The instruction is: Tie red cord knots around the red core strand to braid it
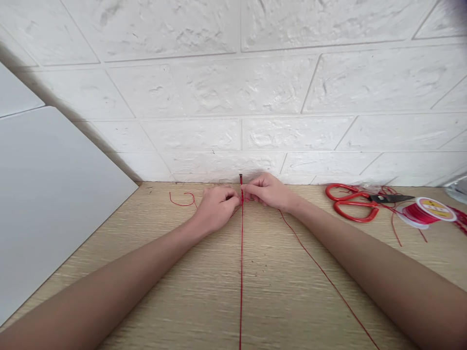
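Note:
A red cord point(241, 272) runs straight from the near edge of the view to a small dark peg point(241, 175) at the foot of the wall. Just below the peg, a short knotted stretch point(242, 193) thickens the cord. My left hand point(218, 206) is closed in a pinch on a thin red strand, left of the knots. From the other side, my right hand point(266, 190) pinches red strand close to the knots. One loose strand point(321, 270) trails from under my right hand toward the lower right; another end point(182, 203) curls left of my left hand.
Scissors with orange handles point(352, 203) lie at the right, beside a spool of red thread point(425, 212) and loose red scraps. A white panel point(54, 194) stands at the left. The white brick-patterned wall point(204, 92) closes off the back of the wooden table point(182, 301).

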Tool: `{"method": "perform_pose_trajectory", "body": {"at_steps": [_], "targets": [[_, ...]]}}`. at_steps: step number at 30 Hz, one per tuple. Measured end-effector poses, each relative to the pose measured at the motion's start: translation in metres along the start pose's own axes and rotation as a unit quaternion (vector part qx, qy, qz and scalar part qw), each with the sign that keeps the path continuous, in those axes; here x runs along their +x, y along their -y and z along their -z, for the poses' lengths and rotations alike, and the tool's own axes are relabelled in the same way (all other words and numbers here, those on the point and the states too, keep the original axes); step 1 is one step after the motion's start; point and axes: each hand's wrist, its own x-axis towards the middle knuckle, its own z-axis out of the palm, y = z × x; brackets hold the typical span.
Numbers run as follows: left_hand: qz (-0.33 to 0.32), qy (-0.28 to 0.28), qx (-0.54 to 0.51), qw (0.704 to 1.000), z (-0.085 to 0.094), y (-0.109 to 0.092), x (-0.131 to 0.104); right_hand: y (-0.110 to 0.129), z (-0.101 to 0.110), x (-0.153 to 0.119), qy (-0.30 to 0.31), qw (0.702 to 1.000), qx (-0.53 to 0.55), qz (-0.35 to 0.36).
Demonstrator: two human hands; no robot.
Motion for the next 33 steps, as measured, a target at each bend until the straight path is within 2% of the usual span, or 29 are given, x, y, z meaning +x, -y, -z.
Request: {"method": "perform_pose_trajectory", "body": {"at_steps": [7,11,15,22,28,33], "targets": [[0.001,0.021,0.003,1.0,0.0,-0.004,-0.001,0.005,0.005,-0.003,0.027,1.0,-0.003,0.014],[-0.011,0.004,-0.006,1.0,-0.001,-0.005,-0.003,0.006,0.007,-0.003,0.04,0.999,0.012,0.016],[-0.058,-0.017,0.004,0.998,0.0,-0.006,-0.007,0.006,0.008,-0.003,0.034,0.998,0.057,0.0],[-0.14,0.002,0.087,0.986,-0.001,-0.008,-0.01,0.01,0.008,-0.005,0.043,0.987,0.152,0.02],[-0.168,-0.009,0.02,0.986,-0.002,-0.004,-0.011,0.005,0.009,-0.002,0.025,0.992,0.119,0.017],[-0.146,-0.086,-0.067,0.983,0.001,-0.005,-0.009,0.002,0.007,0.001,0.045,0.996,0.072,0.002]]}}
